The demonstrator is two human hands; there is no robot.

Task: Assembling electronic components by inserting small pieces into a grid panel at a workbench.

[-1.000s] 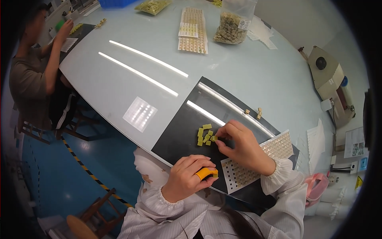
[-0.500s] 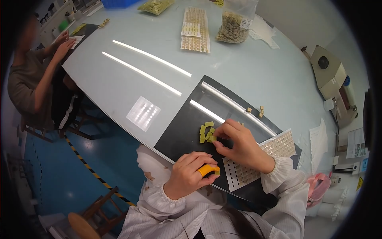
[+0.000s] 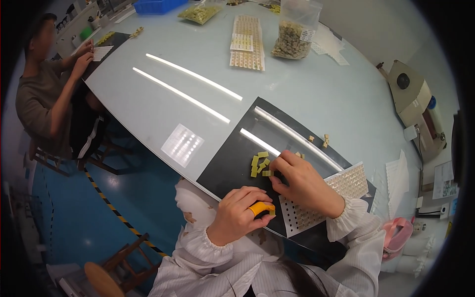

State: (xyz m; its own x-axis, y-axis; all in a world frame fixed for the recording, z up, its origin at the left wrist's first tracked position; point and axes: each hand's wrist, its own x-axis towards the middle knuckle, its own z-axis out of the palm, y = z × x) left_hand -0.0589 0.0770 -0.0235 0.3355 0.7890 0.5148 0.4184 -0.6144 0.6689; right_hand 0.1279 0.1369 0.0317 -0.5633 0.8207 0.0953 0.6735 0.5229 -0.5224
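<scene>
My left hand (image 3: 238, 214) is closed around a small orange curved object (image 3: 258, 208) with a dark inner side. A small yellow-green block (image 3: 272, 211) shows at its end, by the fingertips. Thumb and forefinger of my right hand (image 3: 303, 184) are bent together at a yellow-green block (image 3: 266, 173) on the black mat (image 3: 222, 166); whether they grip it is hard to make out. Several loose yellow-green blocks (image 3: 255, 163) lie just left of those fingers. Under my right wrist rests a white perforated sheet (image 3: 346, 182) with rows of small pieces in it.
Small tan blocks (image 3: 325, 140) lie at the mat's far edge. Further off are stacked sheets (image 3: 247, 44), a clear bag of blocks (image 3: 292, 39) and a yellow-green bag (image 3: 200, 14). A beige machine (image 3: 415, 91) stands right. Another person (image 3: 47, 104) works at the far left.
The whole view has shifted slightly. My right fingertips have drawn a little to the right of the loose pile, with a block beside them. My left hand keeps its hold.
</scene>
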